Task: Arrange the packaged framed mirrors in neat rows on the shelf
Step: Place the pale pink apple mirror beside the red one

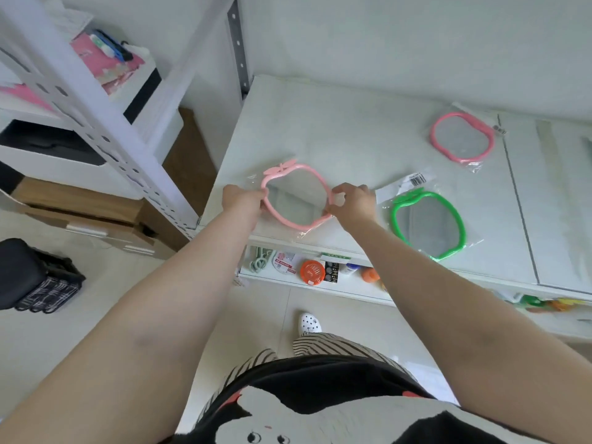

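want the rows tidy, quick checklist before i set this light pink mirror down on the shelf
1. Both hands grip the light pink mirror: left hand and right hand on opposite sides: ok.
2. Bare shelf behind it: ok.
3. Apart from the green mirror: ok.
4. Green mirror and darker pink mirror in one row: not ok, staggered.
5. Wrapper intact: cannot tell.

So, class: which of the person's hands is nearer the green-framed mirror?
Right. The right hand grips the pale pink mirror just beside the green-framed mirror; the left hand holds that mirror's far side.
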Demonstrator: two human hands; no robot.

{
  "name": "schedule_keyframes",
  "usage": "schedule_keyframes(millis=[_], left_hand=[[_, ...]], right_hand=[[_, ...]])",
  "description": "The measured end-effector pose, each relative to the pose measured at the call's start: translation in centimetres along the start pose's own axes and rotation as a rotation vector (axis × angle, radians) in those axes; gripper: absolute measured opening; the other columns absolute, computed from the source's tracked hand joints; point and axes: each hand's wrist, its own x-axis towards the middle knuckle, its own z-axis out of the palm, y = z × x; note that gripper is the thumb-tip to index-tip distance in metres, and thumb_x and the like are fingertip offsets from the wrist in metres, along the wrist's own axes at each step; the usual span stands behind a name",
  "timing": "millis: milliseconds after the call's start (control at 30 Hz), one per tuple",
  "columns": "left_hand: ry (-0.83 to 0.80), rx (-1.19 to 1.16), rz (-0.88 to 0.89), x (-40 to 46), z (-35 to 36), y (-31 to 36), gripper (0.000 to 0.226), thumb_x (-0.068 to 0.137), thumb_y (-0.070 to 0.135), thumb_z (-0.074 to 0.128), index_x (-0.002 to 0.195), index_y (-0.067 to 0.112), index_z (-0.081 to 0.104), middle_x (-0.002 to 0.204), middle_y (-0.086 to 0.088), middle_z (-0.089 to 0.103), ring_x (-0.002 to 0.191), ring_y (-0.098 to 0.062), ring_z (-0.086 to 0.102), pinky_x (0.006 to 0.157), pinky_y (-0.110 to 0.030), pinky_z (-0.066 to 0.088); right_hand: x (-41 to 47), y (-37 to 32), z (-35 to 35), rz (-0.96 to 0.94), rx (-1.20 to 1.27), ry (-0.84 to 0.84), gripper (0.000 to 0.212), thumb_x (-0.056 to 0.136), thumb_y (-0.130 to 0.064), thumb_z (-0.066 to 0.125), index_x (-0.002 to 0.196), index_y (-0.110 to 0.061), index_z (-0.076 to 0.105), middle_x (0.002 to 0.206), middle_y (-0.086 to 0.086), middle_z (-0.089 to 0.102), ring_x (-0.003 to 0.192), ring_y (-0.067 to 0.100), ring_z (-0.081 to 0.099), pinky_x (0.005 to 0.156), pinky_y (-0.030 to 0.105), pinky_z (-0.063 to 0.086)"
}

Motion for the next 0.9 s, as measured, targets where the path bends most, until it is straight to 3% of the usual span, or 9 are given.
schedule_keyframes(millis=[133,200,300,367,400,433,500,733,900], left_hand=[[-0.12,-0.118,-0.009,-1.6,-2.0,0.6,0.021,0.081,0.002,0.072,0.089,0.002,0.053,0.093,-0.019,0.066,0.082,-0.029,0.068,0.043,-0.025,0.049],[-0.177,-0.182,-0.018,-2.5,-3.1,0.4,0.022,0.081,-0.003,0.069,0.082,0.005,0.048,0.078,-0.013,0.059,0.067,-0.023,0.063,0.05,-0.024,0.057],[-0.312,-0.17,0.013,-3.6,-4.5,-0.3,0.017,0.084,-0.006,0.064,0.097,0.004,0.059,0.076,-0.008,0.059,0.063,-0.017,0.059,0.055,-0.024,0.059],[-0.419,-0.121,0.055,-4.4,-5.2,-1.1,0.027,0.086,-0.004,0.062,0.111,0.006,0.063,0.079,-0.005,0.06,0.066,-0.016,0.06,0.062,-0.025,0.06],[-0.451,-0.106,0.068,-4.9,-5.3,-1.5,0.032,0.087,-0.004,0.062,0.118,0.005,0.061,0.08,-0.004,0.06,0.067,-0.016,0.06,0.069,-0.028,0.059],[-0.473,-0.088,0.077,-5.4,-5.3,-1.9,0.036,0.087,-0.004,0.061,0.122,0.005,0.059,0.079,-0.004,0.059,0.067,-0.015,0.059,0.074,-0.03,0.058],[-0.529,-0.057,0.079,-6.6,-4.8,-2.6,0.042,0.087,-0.004,0.061,0.128,0.005,0.055,0.077,-0.003,0.058,0.067,-0.014,0.059,0.078,-0.031,0.057],[-0.736,0.082,0.186,-11.1,-0.1,-5.2,0.04,0.089,-0.003,0.056,0.125,0.015,0.059,0.077,0.0,0.055,0.067,-0.011,0.056,0.066,-0.023,0.058],[-0.795,0.246,0.276,-15.0,4.7,-7.3,0.029,0.088,0.002,0.059,0.108,0.022,0.064,0.088,-0.007,0.055,0.072,-0.021,0.056,0.068,-0.031,0.055]], right_hand=[[-3.3,-0.4,-0.3,0.086,0.329,0.074,0.052,0.077,-0.018,0.077,0.126,-0.016,0.058,0.106,0.006,0.053,0.089,0.02,0.053,0.076,0.035,0.051],[-5.4,-0.6,0.1,0.177,0.513,0.09,0.055,0.078,-0.014,0.075,0.128,-0.011,0.053,0.102,0.006,0.056,0.086,0.021,0.056,0.084,0.038,0.053],[-8.5,-0.6,0.4,0.311,0.738,0.121,0.056,0.079,-0.011,0.073,0.13,-0.009,0.05,0.093,0.008,0.066,0.072,0.021,0.064,0.089,0.037,0.056],[-11.1,-0.3,0.3,0.361,0.834,0.127,0.049,0.081,-0.012,0.071,0.127,-0.011,0.053,0.09,0.012,0.071,0.068,0.018,0.067,0.077,0.03,0.059],[-12.4,0.0,0.2,0.388,0.88,0.127,0.044,0.081,-0.012,0.07,0.123,-0.012,0.056,0.089,0.014,0.072,0.062,0.016,0.067,0.06,0.024,0.058],[-13.6,0.4,0.0,0.417,0.921,0.13,0.04,0.082,-0.011,0.07,0.12,-0.013,0.058,0.084,0.014,0.071,0.051,0.012,0.064,0.044,0.018,0.05],[-15.8,1.4,-0.6,0.456,0.984,0.16,0.035,0.082,-0.008,0.07,0.115,-0.009,0.061,0.072,0.011,0.066,0.038,0.011,0.055,0.035,0.012,0.037],[-21.2,7.6,-3.2,0.416,1.085,0.307,0.023,0.083,-0.003,0.068,0.106,0.0,0.065,0.076,0.009,0.066,0.06,0.018,0.068,0.068,0.027,0.058],[-24.4,12.8,-5.5,0.447,1.133,0.399,0.011,0.081,0.001,0.069,0.091,-0.004,0.067,0.08,0.012,0.065,0.065,0.019,0.067,0.066,0.022,0.06]])
